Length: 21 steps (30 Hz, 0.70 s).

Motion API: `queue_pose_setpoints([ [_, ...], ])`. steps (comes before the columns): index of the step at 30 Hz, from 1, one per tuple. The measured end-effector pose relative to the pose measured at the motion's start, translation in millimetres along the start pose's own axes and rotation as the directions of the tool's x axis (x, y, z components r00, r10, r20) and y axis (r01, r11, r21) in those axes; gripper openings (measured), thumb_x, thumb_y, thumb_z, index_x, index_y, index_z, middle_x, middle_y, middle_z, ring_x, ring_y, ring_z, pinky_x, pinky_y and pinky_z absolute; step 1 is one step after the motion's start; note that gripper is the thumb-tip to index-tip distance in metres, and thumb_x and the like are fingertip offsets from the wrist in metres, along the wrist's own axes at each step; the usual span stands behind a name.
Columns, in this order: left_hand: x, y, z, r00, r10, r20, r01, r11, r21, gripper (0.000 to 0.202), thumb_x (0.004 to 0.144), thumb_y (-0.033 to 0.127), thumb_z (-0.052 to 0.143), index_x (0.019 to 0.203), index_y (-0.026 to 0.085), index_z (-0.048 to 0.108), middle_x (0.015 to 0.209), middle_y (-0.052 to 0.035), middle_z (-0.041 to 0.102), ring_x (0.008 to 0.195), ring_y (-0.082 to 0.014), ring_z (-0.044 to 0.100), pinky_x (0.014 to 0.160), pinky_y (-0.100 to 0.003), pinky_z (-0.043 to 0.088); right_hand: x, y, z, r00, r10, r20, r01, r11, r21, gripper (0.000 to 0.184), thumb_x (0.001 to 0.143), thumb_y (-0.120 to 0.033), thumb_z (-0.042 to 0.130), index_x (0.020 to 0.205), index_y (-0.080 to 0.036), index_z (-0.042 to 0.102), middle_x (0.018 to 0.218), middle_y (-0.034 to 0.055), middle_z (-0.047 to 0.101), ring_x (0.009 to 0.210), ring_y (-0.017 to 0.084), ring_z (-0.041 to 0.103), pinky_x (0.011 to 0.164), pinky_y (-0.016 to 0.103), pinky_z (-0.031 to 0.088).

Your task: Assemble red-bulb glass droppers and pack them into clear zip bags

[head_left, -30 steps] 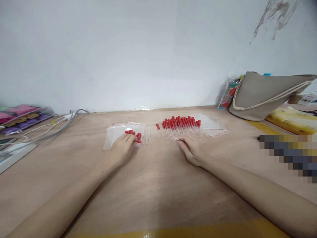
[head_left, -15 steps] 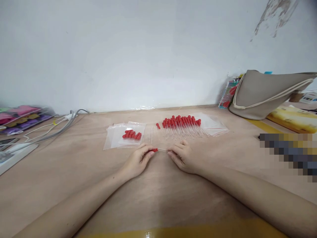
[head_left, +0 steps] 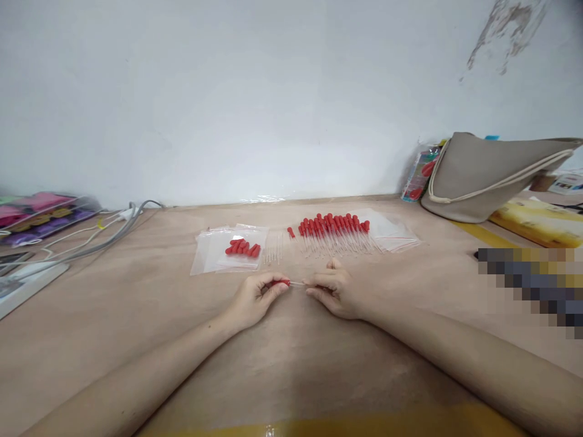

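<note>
Between finger and thumb, my left hand [head_left: 256,298] pinches a red rubber dropper bulb [head_left: 283,282]. A thin clear glass tube [head_left: 297,284] runs from the bulb's right end to my right hand [head_left: 333,290], whose fingers are closed around the tube's other end. Just beyond my hands lie several bare glass tubes [head_left: 274,247]. Left of these, loose red bulbs [head_left: 243,247] rest on clear plastic bags [head_left: 207,250]. Behind my right hand is a row of droppers with red bulbs [head_left: 334,224], tips toward me, and a single dropper [head_left: 291,232] lies left of the row.
More clear bags [head_left: 401,233] lie right of the droppers. A grey bag with a cord [head_left: 483,173] and a yellow packet [head_left: 540,221] stand at the right. Grey and white cables [head_left: 122,233] and a tray of colourful packs [head_left: 50,215] occupy the left. A wall closes the back.
The bulb and tube have come slightly lower, toward me. My left fingers have moved further along the bulb, and my right fingers have shifted a little left on the tube.
</note>
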State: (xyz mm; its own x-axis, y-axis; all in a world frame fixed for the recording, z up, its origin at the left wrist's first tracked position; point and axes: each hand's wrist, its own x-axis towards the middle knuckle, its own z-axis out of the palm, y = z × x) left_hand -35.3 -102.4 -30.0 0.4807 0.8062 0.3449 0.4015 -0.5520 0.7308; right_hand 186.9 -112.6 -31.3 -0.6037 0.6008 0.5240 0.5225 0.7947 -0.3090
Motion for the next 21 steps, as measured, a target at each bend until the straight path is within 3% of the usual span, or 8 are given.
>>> queue_pose_setpoints([
  [6,-4,8,-1.8,0.992,0.035,0.122,-0.044,0.996,0.076,0.017,0.086,0.024,0.047,0.091,0.018,0.062,0.085,-0.0025,0.064,0.077,-0.0135,0.058,0.071,-0.024,0.045,1,4,-6,0.999,-0.032,0.039,0.035,0.996,-0.083,0.019,0.086,-0.026,0.046,0.088,-0.020,0.064,0.073,0.0001,0.068,0.053,0.009,0.042,0.069,0.030,0.025],
  [11,-5,11,-0.1,0.988,0.099,0.117,-0.122,0.970,0.211,0.018,0.086,0.025,0.047,0.088,0.017,0.062,0.081,-0.0031,0.062,0.072,-0.0134,0.056,0.067,-0.025,0.044,3,-2,-7,0.993,-0.095,0.063,0.107,0.969,-0.225,0.023,0.086,-0.024,0.043,0.083,-0.018,0.065,0.070,0.0020,0.066,0.051,0.009,0.042,0.066,0.031,0.022],
  [21,-5,6,1.5,0.979,0.175,0.106,-0.197,0.944,0.263,0.017,0.087,0.026,0.045,0.089,0.017,0.059,0.080,-0.0034,0.061,0.070,-0.0129,0.054,0.064,-0.025,0.042,11,-9,9,0.997,-0.019,0.080,0.040,0.965,-0.259,0.025,0.086,-0.024,0.040,0.077,-0.017,0.061,0.064,0.0010,0.064,0.050,0.010,0.042,0.068,0.031,0.023],
])
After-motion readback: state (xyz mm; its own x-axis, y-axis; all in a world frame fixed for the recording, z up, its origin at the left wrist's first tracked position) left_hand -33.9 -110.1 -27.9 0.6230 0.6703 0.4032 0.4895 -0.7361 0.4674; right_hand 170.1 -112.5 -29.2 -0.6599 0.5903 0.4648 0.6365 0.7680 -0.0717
